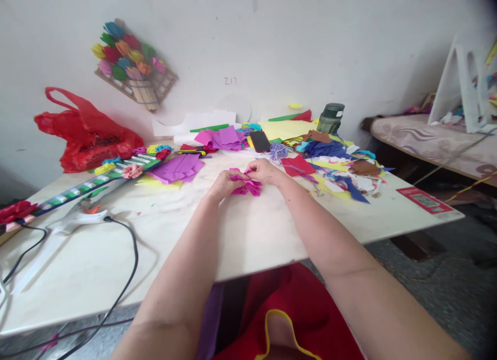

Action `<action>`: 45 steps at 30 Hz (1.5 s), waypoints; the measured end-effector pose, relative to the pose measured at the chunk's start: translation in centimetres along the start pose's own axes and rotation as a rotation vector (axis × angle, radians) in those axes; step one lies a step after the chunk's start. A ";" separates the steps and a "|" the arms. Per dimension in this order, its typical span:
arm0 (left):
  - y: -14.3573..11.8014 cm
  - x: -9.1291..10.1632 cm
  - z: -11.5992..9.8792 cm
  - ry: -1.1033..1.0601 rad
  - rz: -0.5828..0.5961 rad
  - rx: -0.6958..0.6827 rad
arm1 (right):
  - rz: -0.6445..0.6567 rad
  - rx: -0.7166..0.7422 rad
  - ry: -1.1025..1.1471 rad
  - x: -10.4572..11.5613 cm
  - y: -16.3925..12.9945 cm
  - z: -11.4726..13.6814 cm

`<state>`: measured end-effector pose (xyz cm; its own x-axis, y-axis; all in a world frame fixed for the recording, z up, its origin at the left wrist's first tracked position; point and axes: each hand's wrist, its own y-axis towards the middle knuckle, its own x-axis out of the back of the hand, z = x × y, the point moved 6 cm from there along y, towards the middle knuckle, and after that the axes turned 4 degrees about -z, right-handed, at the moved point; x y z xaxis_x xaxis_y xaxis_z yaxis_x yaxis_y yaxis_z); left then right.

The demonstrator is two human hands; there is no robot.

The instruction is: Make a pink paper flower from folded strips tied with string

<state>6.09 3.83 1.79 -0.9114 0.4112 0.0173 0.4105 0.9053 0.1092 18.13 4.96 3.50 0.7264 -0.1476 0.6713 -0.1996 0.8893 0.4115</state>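
Over the middle of the table, both hands work on a small bunch of magenta crepe paper (pixel 254 188) with gathered, fanned-out ends. My left hand (pixel 225 184) pinches it from the left side, fingers closed. Closed as well, my right hand (pixel 264 172) grips it at the top right, close to the left fingertips. The fingers cover the centre of the paper. Purple paper sheets (pixel 176 168) lie left of the hands, and a red paper piece (pixel 298 166) lies just to the right.
A glue gun (pixel 83 219) with a black cord lies at left, beside a flower-trimmed green strip (pixel 93 181) and a red plastic bag (pixel 91 135). Toward the back are a phone (pixel 260 141), purple yarn (pixel 278 151) and a green bottle (pixel 330 118). Paper scraps (pixel 341 168) cover the right side.
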 end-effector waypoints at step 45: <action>1.0 1.7 0.7 0.286 -0.166 -0.098 | -0.118 -0.151 -0.181 0.8 -0.2 0.1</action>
<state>4.94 5.52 1.25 -0.9424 0.2002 0.2680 0.2641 0.9370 0.2288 18.72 4.66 4.03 0.6065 -0.3171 0.7291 -0.0102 0.9138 0.4059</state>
